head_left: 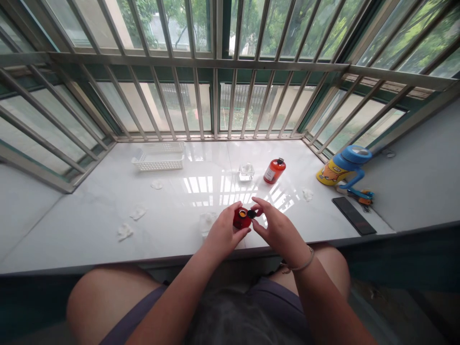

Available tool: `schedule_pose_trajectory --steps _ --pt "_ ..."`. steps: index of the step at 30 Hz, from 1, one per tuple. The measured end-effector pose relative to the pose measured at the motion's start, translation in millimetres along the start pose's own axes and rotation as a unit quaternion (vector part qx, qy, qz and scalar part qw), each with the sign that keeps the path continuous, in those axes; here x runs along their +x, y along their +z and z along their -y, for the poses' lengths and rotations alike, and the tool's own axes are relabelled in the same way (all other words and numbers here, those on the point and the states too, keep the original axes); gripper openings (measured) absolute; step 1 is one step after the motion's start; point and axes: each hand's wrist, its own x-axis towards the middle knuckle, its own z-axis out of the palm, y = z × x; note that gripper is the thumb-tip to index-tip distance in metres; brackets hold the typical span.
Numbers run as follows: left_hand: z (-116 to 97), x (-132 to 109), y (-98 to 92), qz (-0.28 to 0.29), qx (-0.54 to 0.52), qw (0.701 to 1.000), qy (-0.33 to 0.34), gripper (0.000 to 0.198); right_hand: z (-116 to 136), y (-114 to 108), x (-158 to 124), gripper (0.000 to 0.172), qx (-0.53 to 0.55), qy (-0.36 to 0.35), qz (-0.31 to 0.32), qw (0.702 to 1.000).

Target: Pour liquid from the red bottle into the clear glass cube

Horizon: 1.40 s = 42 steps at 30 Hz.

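"Holding anything in your left hand [225, 234]?"

"One red bottle [240, 219], fingers wrapped around it, its orange mouth open, between your hands above the marble sill [72, 239]."

"And your right hand [278, 229]?"

"Pinching one small dark cap [252, 214] between thumb and forefinger, just beside the bottle."

"What lies beyond your hands?"

"One orange-red bottle [275, 171], one clear glass cube [246, 171], and, farther left, one white plastic basket [158, 157]. Four white tissue scraps [137, 212] lie about: three left of your hands, one right."
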Motion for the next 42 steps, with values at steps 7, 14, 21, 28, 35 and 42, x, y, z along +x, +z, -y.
schedule_pose_trajectory --steps 7,14,21,28,35,42 --pt "-1 -1 1.3 -0.014 -0.026 0.999 -0.022 0.073 7 3 11 0.072 0.100 0.038 0.016 0.994" --pt "-2 1 0.6 -0.012 -0.021 0.999 -0.023 0.067 9 15 12 0.072 0.133 0.055 0.032 0.989" --pt "0 0 -1.2 -0.001 -0.027 0.999 -0.026 0.074 6 16 -1 0.079 0.119 0.106 -0.037 0.987" --pt "0 2 -0.6 -0.001 -0.026 0.999 -0.032 0.074 10 20 -14 0.068 0.209 0.110 -0.023 0.971" --pt "-2 2 -1.3 -0.003 -0.018 0.999 -0.033 0.074 10 29 -15 0.047 0.189 0.135 -0.097 0.968" --pt "1 2 3.6 -0.031 -0.003 0.999 -0.017 0.066 18 34 -5 0.047 0.167 0.126 -0.061 0.976"
